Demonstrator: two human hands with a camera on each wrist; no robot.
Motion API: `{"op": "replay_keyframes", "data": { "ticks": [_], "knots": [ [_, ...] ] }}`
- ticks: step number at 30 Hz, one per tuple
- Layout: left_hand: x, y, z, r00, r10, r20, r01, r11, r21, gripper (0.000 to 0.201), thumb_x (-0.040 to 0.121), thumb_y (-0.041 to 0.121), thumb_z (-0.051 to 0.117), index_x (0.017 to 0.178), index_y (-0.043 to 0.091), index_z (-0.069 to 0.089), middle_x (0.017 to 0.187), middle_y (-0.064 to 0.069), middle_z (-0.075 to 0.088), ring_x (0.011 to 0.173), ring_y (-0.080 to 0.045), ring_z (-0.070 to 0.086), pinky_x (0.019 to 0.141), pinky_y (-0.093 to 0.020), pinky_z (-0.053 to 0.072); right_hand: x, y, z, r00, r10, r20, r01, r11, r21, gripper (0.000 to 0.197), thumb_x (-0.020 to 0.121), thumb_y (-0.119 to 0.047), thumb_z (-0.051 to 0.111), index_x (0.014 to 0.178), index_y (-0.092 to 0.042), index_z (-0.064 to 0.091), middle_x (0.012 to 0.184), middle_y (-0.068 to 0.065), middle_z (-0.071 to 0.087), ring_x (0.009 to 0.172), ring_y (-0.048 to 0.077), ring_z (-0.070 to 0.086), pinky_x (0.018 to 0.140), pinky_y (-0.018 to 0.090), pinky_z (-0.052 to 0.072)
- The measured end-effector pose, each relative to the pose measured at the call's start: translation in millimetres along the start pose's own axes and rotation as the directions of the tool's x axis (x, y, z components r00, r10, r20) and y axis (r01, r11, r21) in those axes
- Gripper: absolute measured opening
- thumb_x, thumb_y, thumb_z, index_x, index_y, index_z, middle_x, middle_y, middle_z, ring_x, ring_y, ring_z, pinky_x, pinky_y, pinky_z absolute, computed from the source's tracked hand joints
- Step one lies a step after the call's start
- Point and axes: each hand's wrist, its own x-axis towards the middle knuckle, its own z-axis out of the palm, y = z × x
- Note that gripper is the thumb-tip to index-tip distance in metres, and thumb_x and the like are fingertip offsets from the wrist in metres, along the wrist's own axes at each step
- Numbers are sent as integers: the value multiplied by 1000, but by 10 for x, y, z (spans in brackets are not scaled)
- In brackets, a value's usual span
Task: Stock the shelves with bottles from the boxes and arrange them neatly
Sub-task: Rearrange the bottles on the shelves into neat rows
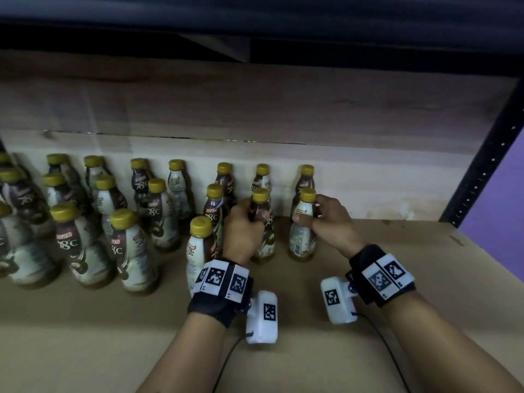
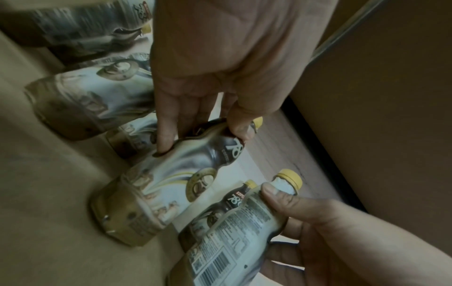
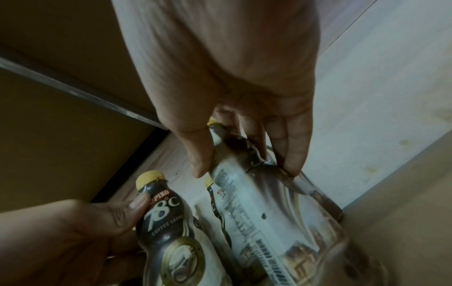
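Note:
Two brown-and-white coffee bottles with yellow caps stand side by side on the cardboard-lined shelf [image 1: 312, 350]. My left hand [image 1: 252, 215] grips the left bottle [image 1: 265, 239] round its neck and shoulder; the left wrist view shows my left hand [image 2: 203, 135] with a finger and thumb curled on that bottle [image 2: 171, 178]. My right hand [image 1: 309, 215] pinches the right bottle [image 1: 302, 239] just below its cap. In the right wrist view my right hand [image 3: 244, 166] holds its bottle [image 3: 257, 209], and beside it the left hand [image 3: 85, 228] holds the other bottle [image 3: 168, 222].
Several more of the same bottles [image 1: 124, 239] stand in loose rows to the left, and a back row [image 1: 306, 177] lines the pale wooden back panel [image 1: 382, 180]. A black perforated upright [image 1: 482, 168] bounds the shelf on the right. Bare shelf surface [image 1: 397, 251] lies right of my hands. An upper shelf hangs overhead.

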Motion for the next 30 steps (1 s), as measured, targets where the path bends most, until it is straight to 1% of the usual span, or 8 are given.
{"op": "replay_keyframes", "data": {
  "ticks": [2,7,8,12,16,22,27,30],
  "knots": [
    [-9,-7,15,1000,-7,14,7,1000,0,23,91,17,61,111,27,63,111,-3,69,105,-25,63,94,-47,52,-29,0,-29,1000,7,-12,-7,1000,-13,30,78,-35,80,104,-27,68,101,-9,73,93,11,68,77,27,52],
    [-8,-45,52,1000,-11,-17,12,1000,23,29,91,18,59,117,32,60,115,0,67,111,-25,60,96,-47,50,-110,25,-99,998,15,-58,-15,1000,-7,38,77,-35,81,111,-25,67,102,-6,73,90,10,68,72,20,50],
    [-5,-52,59,1000,-14,-17,15,999,30,30,91,20,59,119,31,59,117,-1,66,112,-26,59,97,-48,49,-125,33,-110,998,12,-64,-13,1000,-19,39,77,-36,81,111,-25,66,101,-5,73,89,10,68,72,21,51],
    [-10,-63,91,999,-32,-24,33,999,30,34,92,22,57,126,29,54,122,-5,63,116,-29,57,100,-49,46,-169,49,-148,999,6,-51,-9,998,-69,45,77,-38,81,116,-24,64,105,-3,73,94,16,69,85,32,55],
    [-6,-56,111,998,-48,-28,49,998,47,35,93,23,55,127,30,53,123,-6,63,116,-30,57,100,-49,46,-180,68,-170,998,0,-65,-6,995,-101,46,77,-40,81,117,-25,62,100,-5,69,91,16,66,78,26,51],
    [-3,-68,105,999,-27,-17,28,996,85,34,93,23,55,126,27,54,121,-7,64,115,-31,58,100,-49,46,-186,120,-198,996,-15,-90,4,992,-125,44,79,-40,80,114,-23,62,95,-7,66,86,14,64,71,24,46],
    [-22,-93,124,999,-37,-26,40,992,119,36,93,25,54,128,28,52,121,-7,63,114,-32,57,100,-50,46,-172,146,-209,998,-23,-59,16,993,-119,42,80,-38,78,116,-23,62,101,-8,67,89,13,63,75,24,46],
    [-15,-107,127,999,-35,-20,37,994,107,33,94,26,54,127,24,52,120,-8,63,113,-32,58,99,-50,46,-186,162,-204,998,-31,-63,24,993,-115,42,80,-38,78,116,-21,62,103,-5,68,93,15,64,81,29,51]
  ]
}}
